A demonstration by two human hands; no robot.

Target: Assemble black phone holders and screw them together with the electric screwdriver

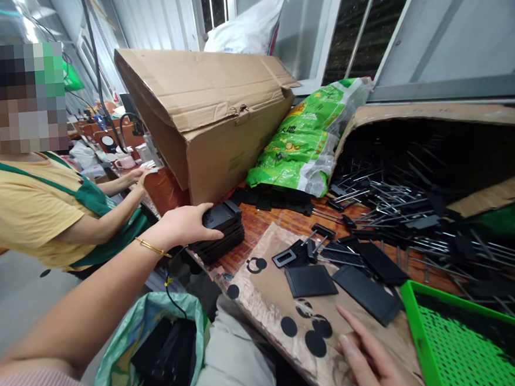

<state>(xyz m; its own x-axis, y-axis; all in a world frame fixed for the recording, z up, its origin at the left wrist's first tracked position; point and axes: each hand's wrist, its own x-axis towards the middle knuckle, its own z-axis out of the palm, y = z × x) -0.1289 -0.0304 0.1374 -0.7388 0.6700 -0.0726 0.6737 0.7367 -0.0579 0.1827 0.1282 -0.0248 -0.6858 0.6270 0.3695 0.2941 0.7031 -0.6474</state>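
Observation:
My left hand (188, 226), with a gold bangle at the wrist, reaches to a stack of flat black plastic parts (223, 236) at the table's left edge. Its thumb and fingers close around the near end of the top part. Low in the view, my right hand (370, 358) has its fingers stretched out and holds nothing. It hovers over the cardboard sheet (269, 295), beside several black round pads (315, 343). Beyond it lie a black rectangular plate (312, 280), a longer black plate (368, 294) and a black piece with a slotted frame (285, 257).
A green perforated basket (419, 328) stands at right. Behind it, an open carton (410, 111) spills black parts with metal rods (381, 199). A green bag (300, 137) and large cardboard box (232, 153) stand behind. A lined bag (105, 356) sits below; a co-worker (34, 214) is at left.

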